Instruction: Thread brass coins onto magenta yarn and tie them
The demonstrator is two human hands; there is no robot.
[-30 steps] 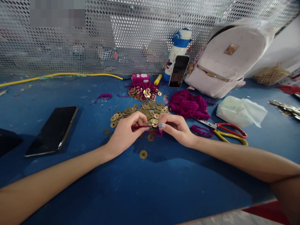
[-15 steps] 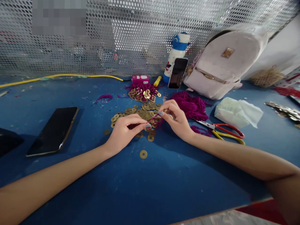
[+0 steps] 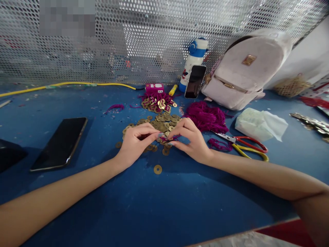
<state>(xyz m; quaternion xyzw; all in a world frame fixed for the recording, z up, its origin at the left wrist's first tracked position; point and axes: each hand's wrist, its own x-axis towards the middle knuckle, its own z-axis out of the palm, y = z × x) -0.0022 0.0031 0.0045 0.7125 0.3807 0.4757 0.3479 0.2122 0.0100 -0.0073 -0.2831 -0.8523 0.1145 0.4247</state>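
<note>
My left hand [image 3: 138, 142] pinches a thin purple string [image 3: 162, 138] between thumb and forefinger. Just to its right, my right hand [image 3: 189, 140] is closed with its fingertips at the same string, close to my left fingertips. Whether a coin is on the string between them is too small to tell. Under and behind both hands lies a pile of brass coins [image 3: 164, 120] with holes in the middle. One loose coin [image 3: 157, 169] lies nearer to me. Behind the pile are coins tied with purple string [image 3: 159, 103]. A purple yarn bundle [image 3: 205, 116] lies beyond my right hand.
Scissors [image 3: 238, 139] with red and yellow handles lie right of my right hand. A black phone [image 3: 60, 144] lies at the left. Along the back stand a bottle [image 3: 191, 65], an upright phone [image 3: 195, 82] and a backpack [image 3: 246, 72], with a tissue pack [image 3: 257, 123] in front.
My right hand has come down and left, toward my left fingertips. The string stretched between the hands is now shorter. My left hand has barely moved.
</note>
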